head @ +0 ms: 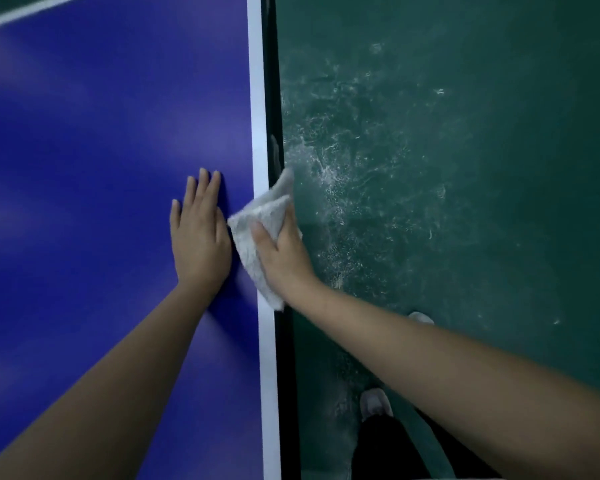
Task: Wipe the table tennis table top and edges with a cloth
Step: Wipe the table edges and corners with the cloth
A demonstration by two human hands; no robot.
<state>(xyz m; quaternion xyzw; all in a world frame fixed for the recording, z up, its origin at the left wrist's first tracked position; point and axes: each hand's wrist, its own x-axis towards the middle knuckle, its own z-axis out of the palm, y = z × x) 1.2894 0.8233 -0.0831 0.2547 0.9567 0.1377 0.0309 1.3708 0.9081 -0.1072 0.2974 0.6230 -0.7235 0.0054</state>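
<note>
The blue table tennis table top [101, 140] fills the left half of the view, with a white border line [258, 98] and a dark side edge [274, 98] running up the middle. My left hand [200, 233] lies flat on the blue surface, fingers straight, close to the border line. Just to its right, my right hand [283, 251] grips a white fluffy cloth [253, 223] that is folded over the table's edge; the thumb lies on top of the cloth and the other fingers wrap down the side, hidden.
A scuffed green floor [447, 168] spreads to the right of the table. My feet in light shoes [374, 403] stand on it near the table's edge at the bottom. Another white line [25, 12] crosses the top left corner of the table.
</note>
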